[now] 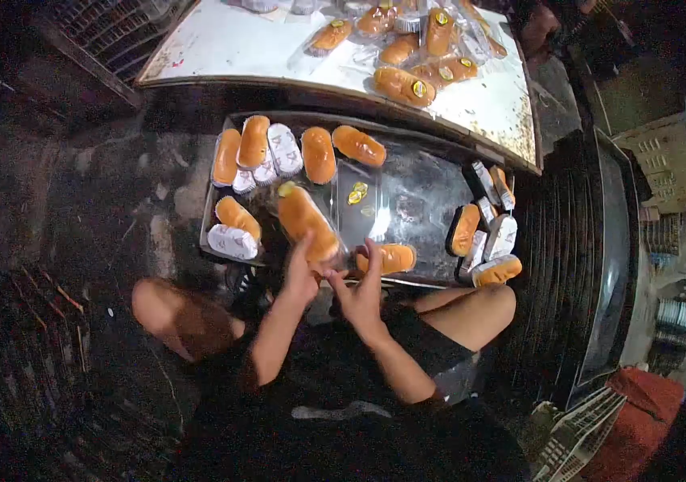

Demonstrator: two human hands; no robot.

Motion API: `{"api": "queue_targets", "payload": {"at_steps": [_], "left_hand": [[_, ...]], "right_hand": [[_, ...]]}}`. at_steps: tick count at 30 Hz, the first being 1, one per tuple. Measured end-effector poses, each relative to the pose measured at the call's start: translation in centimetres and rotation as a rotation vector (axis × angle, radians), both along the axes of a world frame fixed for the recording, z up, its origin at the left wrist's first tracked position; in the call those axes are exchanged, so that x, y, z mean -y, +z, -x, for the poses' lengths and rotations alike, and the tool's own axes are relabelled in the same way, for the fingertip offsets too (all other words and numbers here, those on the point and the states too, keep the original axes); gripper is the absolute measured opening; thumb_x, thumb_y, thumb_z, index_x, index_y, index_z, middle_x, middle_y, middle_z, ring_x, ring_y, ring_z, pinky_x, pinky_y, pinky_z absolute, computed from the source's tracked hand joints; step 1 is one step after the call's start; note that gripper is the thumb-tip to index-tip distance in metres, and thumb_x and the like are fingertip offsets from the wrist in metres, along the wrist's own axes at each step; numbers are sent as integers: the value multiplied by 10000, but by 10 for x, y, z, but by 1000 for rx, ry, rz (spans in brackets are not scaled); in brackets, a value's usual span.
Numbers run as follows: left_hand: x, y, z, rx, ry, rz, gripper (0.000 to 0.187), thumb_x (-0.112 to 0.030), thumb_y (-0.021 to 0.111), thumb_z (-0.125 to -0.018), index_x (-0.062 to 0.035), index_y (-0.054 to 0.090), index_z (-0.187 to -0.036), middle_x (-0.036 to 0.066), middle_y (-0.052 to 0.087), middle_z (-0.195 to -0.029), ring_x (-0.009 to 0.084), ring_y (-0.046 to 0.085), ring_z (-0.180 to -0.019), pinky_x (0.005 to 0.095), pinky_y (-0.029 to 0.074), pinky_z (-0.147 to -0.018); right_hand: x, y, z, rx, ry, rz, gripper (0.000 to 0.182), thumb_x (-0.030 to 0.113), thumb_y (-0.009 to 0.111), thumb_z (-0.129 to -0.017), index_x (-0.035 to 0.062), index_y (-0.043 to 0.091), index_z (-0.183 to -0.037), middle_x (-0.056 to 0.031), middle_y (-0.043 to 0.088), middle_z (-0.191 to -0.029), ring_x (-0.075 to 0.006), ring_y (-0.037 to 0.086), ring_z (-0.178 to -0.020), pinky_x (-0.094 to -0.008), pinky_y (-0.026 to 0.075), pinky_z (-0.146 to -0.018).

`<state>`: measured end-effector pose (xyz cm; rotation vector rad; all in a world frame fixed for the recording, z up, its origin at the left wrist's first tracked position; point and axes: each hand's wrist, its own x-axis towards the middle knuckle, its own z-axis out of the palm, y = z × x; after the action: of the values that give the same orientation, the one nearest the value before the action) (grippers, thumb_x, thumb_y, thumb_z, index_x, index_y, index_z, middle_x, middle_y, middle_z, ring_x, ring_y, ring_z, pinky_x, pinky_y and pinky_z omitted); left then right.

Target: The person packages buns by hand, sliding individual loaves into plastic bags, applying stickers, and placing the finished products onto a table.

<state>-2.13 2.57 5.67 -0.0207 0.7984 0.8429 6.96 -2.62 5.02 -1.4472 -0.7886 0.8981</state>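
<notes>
A bread roll in a clear plastic bag (307,225) is held over the front of a dark metal tray (423,173). My left hand (303,269) grips its lower end, thumb or finger lying along the roll. My right hand (361,289) has its thumb and a finger at the bag's end, close to the left fingers, with another finger pointing up. Just behind the right hand lies a loose roll (395,258). A clear plastic bag with a yellow sticker (357,193) lies flat in the middle of the tray.
More rolls in white paper cups (284,150) sit at the tray's left; others (502,238) are at its right end. Several bagged rolls (404,85) lie on a white table (278,52) beyond. Stacked dark trays (560,217) stand at right, near a red cloth (640,418).
</notes>
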Motion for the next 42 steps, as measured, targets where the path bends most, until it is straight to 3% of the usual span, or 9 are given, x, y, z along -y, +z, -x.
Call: {"api": "queue_targets", "payload": {"at_steps": [2,6,10,15,16,24,28,33,42], "left_hand": [[19,-34,-1,-292,38,-204,348,-274,534,-799,-50,447,-1051,95,542,-921,199,571,-728,316,477,-612],[19,-29,-1,-942,-619,-745,455,-243,556,-787,-24,406,-1156,108,491,-1048,193,511,-945,291,441,-758],[26,-155,-9,-1554,-1361,-1678,408,-148,557,-731,15,463,-1094,187,393,-1176,298,421,-1070,366,408,-809],[11,-75,16,-1316,-1058,-743,233,-113,483,-726,-62,581,-931,167,580,-909,272,559,-884,355,447,-761],[4,-85,24,-1617,-1339,-1392,112,-56,535,-667,-37,601,-755,151,593,-756,275,590,-749,370,461,-638],[27,-30,19,-1192,-450,-1043,134,-69,588,-695,-3,606,-810,111,554,-699,234,566,-630,308,440,-564],[37,-2,5,-1206,-392,-1090,81,-51,597,-709,0,611,-771,103,543,-720,194,543,-653,257,432,-602],[34,-35,8,-823,-97,-752,390,-23,564,-726,18,459,-1099,64,545,-958,110,494,-856,237,384,-789],[51,-72,12,-906,-27,-823,360,-90,573,-767,-57,330,-1031,18,481,-728,74,471,-644,190,379,-559]], "right_hand": [[-16,-7,-23,717,319,-93,378,72,592,-717,31,478,-1075,-126,543,-888,-203,557,-802,-311,444,-691],[-94,25,-73,502,97,-25,175,133,506,-795,-12,603,-774,-132,594,-655,-179,578,-609,-312,440,-573],[-133,80,-49,461,23,-518,486,141,576,-753,3,388,-1179,-194,507,-1073,-274,517,-947,-322,393,-823],[-17,-44,-37,218,578,137,293,239,596,-762,-10,540,-904,-82,580,-753,-151,544,-729,-303,434,-692],[14,-48,-32,183,644,284,272,226,565,-777,-12,538,-905,-121,593,-723,-212,574,-689,-326,436,-659],[35,-52,-6,528,336,147,297,71,481,-794,47,468,-1090,-80,524,-582,-170,496,-488,-323,391,-464],[6,-24,-40,-767,426,341,404,198,393,-848,-6,368,-1196,-27,544,-602,-87,479,-455,-216,402,-439],[-2,-26,3,-767,102,41,512,258,447,-841,-15,304,-1250,-112,447,-1181,-183,418,-1070,-283,281,-925],[27,-59,3,-668,319,304,390,99,437,-801,-37,424,-1166,-102,474,-1144,-175,437,-1054,-259,305,-903]]}}
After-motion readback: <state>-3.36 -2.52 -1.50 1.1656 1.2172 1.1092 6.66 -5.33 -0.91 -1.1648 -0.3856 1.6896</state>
